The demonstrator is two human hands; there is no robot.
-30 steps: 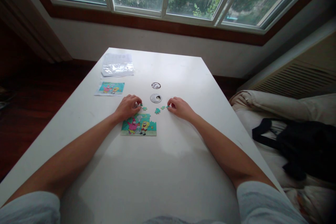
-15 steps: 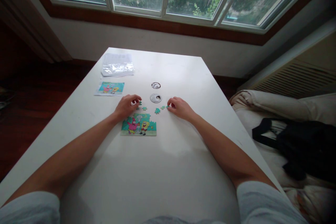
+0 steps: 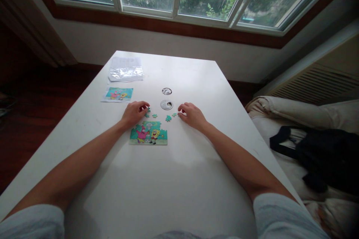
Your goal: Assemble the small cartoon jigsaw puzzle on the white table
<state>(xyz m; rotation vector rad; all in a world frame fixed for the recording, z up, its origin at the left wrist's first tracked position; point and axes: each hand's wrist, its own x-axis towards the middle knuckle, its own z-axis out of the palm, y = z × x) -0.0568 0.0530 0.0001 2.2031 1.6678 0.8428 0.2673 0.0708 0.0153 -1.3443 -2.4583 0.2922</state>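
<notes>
A partly joined jigsaw puzzle (image 3: 148, 138) with cartoon figures lies on the white table, its upper edge stepped and uneven. Just above its left part, my left hand (image 3: 135, 113) pinches a small green puzzle piece (image 3: 149, 109) between thumb and forefinger. Loose green pieces lie between my hands: one piece (image 3: 154, 115) by the puzzle's top edge, another piece (image 3: 168, 118) farther right, and a piece (image 3: 174, 114) close to my right fingertips. My right hand (image 3: 192, 115) rests on the table with thumb and forefinger apart, and I see nothing held between them.
A printed picture card (image 3: 119, 94) of the same scene lies at the left, with a clear plastic bag over papers (image 3: 126, 69) behind it. Two round table inserts (image 3: 166, 105) sit beyond the pieces. Dark clothing (image 3: 322, 157) lies on a pale sofa to the right.
My left hand has drawn slightly left with its piece, uncovering a loose piece below it. The thumb and forefinger of my right hand have parted.
</notes>
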